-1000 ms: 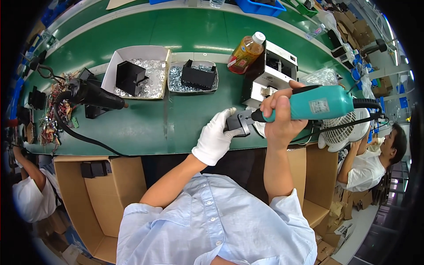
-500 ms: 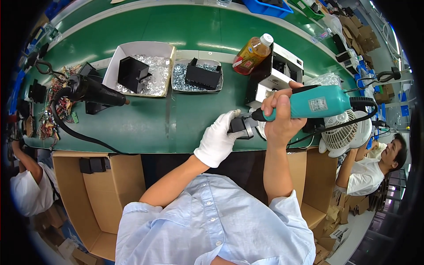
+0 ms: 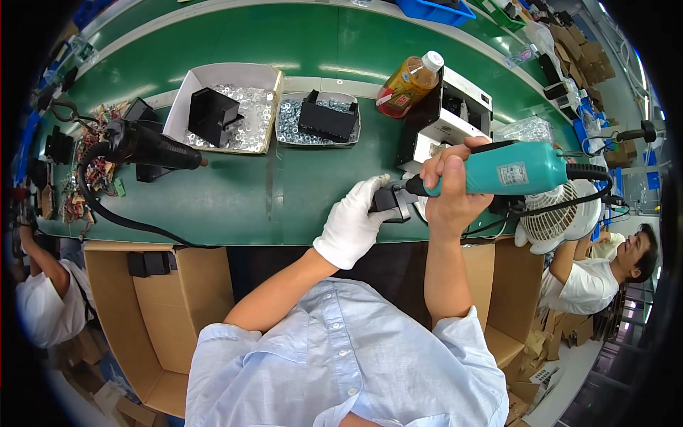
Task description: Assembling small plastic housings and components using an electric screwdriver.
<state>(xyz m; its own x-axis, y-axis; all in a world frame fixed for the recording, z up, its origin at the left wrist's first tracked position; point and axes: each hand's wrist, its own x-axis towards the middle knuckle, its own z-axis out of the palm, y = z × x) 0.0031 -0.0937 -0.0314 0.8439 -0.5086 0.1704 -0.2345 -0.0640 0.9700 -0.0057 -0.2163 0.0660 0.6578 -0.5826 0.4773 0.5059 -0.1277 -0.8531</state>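
My left hand (image 3: pixel 350 226), in a white glove, is closed round a small black bracket-like part (image 3: pixel 393 203) just above the bench's near edge. My bare right hand (image 3: pixel 455 186) grips a teal electric screwdriver (image 3: pixel 516 169), held almost level. Its dark nose points left and meets the black part; the exact contact is too small to make out. Behind my right hand stands a white and black box-shaped device (image 3: pixel 455 107). Farther left, a tray of clear and metal small hardware (image 3: pixel 249 117) has a black housing (image 3: pixel 213 116) in it.
A smaller tray (image 3: pixel 284 139) holds metal nuts or washers under a black part. A bottle (image 3: pixel 410 85) stands beside the device. At left lies a black corded tool (image 3: pixel 153 146) near tangled wires. A white fan (image 3: pixel 558 217) sits right; cardboard boxes (image 3: pixel 158 313) flank me. Other people sit at both sides.
The screwdriver's body has shifted very slightly downward at its rear, and the view has moved a little. Both hands keep the same hold.
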